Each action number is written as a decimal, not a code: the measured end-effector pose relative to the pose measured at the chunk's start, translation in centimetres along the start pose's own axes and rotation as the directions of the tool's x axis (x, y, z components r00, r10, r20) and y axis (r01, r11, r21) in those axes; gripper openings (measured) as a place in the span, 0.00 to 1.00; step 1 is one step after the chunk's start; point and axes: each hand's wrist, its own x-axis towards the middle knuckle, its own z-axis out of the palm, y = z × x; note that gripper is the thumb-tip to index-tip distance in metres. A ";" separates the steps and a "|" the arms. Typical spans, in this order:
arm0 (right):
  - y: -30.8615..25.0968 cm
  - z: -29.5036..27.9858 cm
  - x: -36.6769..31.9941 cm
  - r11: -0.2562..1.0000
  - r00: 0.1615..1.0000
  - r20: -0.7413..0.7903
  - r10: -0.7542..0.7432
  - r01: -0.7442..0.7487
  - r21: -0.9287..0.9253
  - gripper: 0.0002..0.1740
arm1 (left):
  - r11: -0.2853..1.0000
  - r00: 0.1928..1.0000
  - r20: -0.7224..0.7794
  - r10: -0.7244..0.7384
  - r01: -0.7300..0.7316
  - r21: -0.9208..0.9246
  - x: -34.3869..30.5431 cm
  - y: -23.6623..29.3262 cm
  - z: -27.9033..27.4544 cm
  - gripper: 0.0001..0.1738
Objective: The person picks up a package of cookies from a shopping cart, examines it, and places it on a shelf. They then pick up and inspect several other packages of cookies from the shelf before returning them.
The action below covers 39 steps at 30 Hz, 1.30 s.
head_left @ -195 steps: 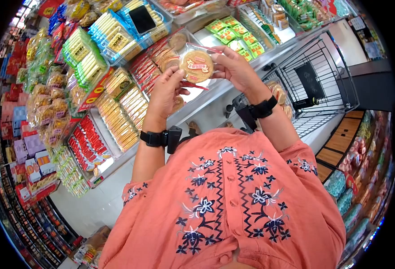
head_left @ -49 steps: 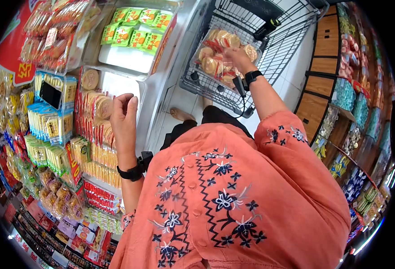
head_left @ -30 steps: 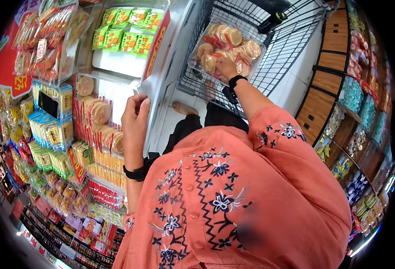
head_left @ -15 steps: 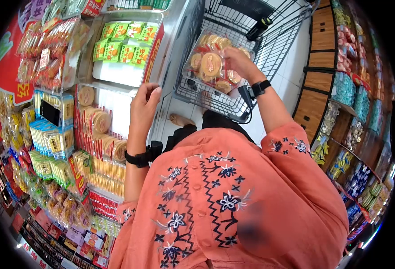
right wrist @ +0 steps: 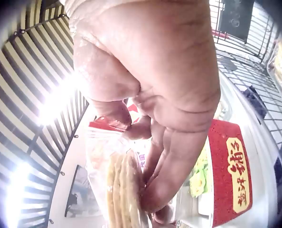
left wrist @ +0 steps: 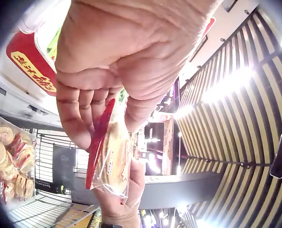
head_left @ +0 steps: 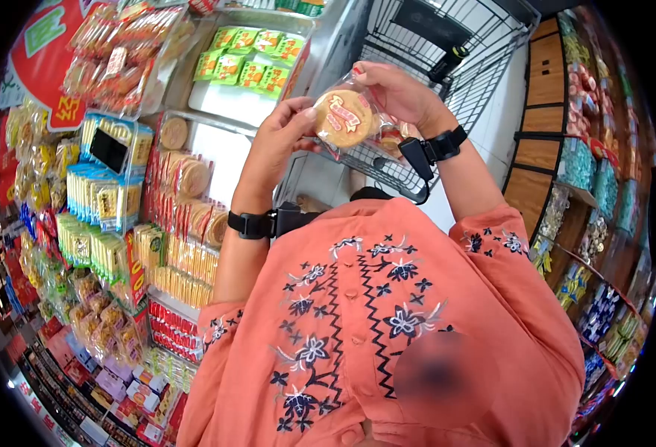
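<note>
Clear plastic packet of round golden biscuits, red label (head_left: 345, 118): held up between both hands. Left grip (head_left: 277, 145) pinches its 9 o'clock edge, right grip (head_left: 402, 93) its 2 o'clock. Probably light, slippery film, brittle contents, so hold by the seams. Wire shopping cart (head_left: 492, 52) at 12 holds a clear bag of similar biscuits (left wrist: 5, 156).

This is a food shop. Long shelves (head_left: 224, 153) are full of snacks in rows: green packs (head_left: 250, 63), packs of round crackers (head_left: 190, 179) and yellow biscuit packs (head_left: 104, 201). A big red sign (head_left: 41, 59) is above them. A wire shopping cart (head_left: 484, 37) stands in the aisle. Wooden shelves (head_left: 544, 112) on the other side hold little bags of sweets (head_left: 589, 160).
</note>
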 end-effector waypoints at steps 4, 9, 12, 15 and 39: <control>2.0 1.7 2.1 0.998 1.000 0.000 0.004 -0.004 -0.062 0.12 | 0.998 0.999 -0.035 0.011 -0.013 -0.061 -1.9 -0.6 -2.4 0.19; 2.6 4.2 3.7 0.991 0.983 0.130 0.131 -0.134 0.019 0.27 | 0.960 0.964 -0.233 0.129 -0.180 -0.214 -4.7 -0.6 -4.5 0.19; 3.4 7.6 4.4 0.988 0.977 0.156 0.144 -0.134 -0.072 0.29 | 0.912 0.935 -0.298 0.192 -0.282 -0.297 -5.8 -1.8 -6.6 0.15; 4.9 9.9 5.3 0.974 0.983 0.103 0.150 -0.129 -0.188 0.27 | 0.889 0.918 -0.338 0.209 -0.322 -0.325 -6.7 -2.1 -7.7 0.16; 9.3 14.6 11.9 0.675 0.971 0.157 0.179 -0.005 -0.738 0.20 | 0.363 0.762 -0.282 0.583 0.067 0.929 -12.0 3.0 -16.1 0.24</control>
